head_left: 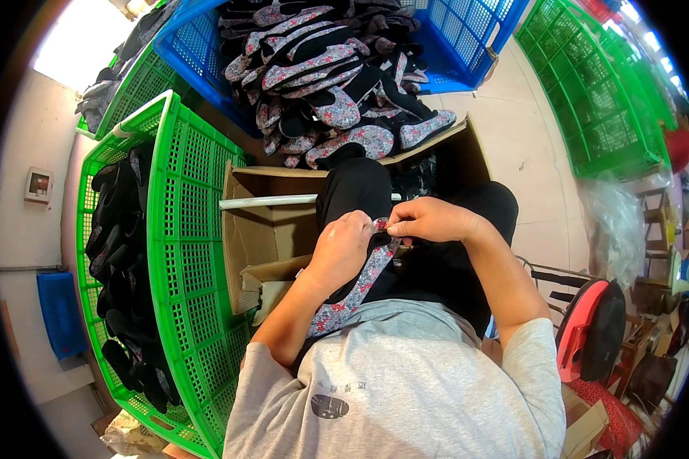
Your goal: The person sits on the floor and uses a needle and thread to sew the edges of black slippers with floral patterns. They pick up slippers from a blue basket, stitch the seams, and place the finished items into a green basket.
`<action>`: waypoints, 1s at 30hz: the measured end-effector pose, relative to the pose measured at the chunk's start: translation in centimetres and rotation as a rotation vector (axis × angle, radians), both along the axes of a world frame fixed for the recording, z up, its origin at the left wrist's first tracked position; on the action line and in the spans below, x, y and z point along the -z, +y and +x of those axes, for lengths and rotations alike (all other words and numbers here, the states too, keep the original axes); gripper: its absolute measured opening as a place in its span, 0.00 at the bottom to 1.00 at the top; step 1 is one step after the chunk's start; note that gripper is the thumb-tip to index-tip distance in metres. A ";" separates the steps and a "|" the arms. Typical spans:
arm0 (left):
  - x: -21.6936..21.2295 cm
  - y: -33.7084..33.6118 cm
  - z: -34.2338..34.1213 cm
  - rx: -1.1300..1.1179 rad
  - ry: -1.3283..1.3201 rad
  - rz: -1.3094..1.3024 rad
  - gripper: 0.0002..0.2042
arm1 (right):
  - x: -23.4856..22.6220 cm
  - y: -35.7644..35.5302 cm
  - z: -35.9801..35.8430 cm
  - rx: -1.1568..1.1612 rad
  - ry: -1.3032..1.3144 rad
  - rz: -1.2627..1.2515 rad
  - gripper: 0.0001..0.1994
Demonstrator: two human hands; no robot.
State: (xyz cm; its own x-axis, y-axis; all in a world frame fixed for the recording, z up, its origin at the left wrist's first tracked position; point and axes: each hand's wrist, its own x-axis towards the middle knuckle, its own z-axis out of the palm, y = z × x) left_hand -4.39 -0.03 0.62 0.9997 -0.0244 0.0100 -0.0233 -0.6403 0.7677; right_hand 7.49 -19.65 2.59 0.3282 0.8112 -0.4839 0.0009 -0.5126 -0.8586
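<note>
A floral cloth shoe piece (357,291), grey with red flowers and black fabric along it, lies slantwise over my lap. Its upper end is pinched between both hands above my knees. My left hand (338,246) is closed round that end, its fingers curled with the back of the hand up. From the other side my right hand (435,220) grips the same tip between thumb and fingers, close against the left. Whether something small is also in the fingers cannot be made out. A heap of similar floral and black shoe pieces (314,69) lies just beyond my knees.
Behind the heap stands a blue crate (467,38). An opened cardboard box (283,226) with a white rod (268,202) across it sits before me. On the left is a green crate (195,229) of black pieces; another green crate (589,92) stands far right, near a red-and-black chair (586,329).
</note>
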 end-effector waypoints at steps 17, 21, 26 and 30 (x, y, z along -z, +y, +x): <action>-0.6 0.3 1.2 0.129 -0.045 0.065 0.05 | -0.4 1.0 0.9 -0.036 0.092 -0.066 0.09; -0.7 0.5 1.6 0.149 -0.019 0.080 0.06 | 0.8 1.0 1.6 -0.021 0.166 -0.079 0.10; -0.4 0.6 2.1 0.159 0.005 0.075 0.06 | 1.9 0.5 1.5 -0.019 0.181 -0.024 0.10; -0.1 0.7 2.9 0.082 -0.038 -0.016 0.09 | 1.6 -0.5 0.3 0.166 0.248 0.051 0.08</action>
State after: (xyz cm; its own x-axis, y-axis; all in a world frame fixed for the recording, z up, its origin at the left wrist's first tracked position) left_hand -1.45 0.70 0.73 0.9932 -0.1055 0.0488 -0.1043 -0.6225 0.7756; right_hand 7.81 -20.17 1.03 0.3357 0.7817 -0.5255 -0.2920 -0.4441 -0.8471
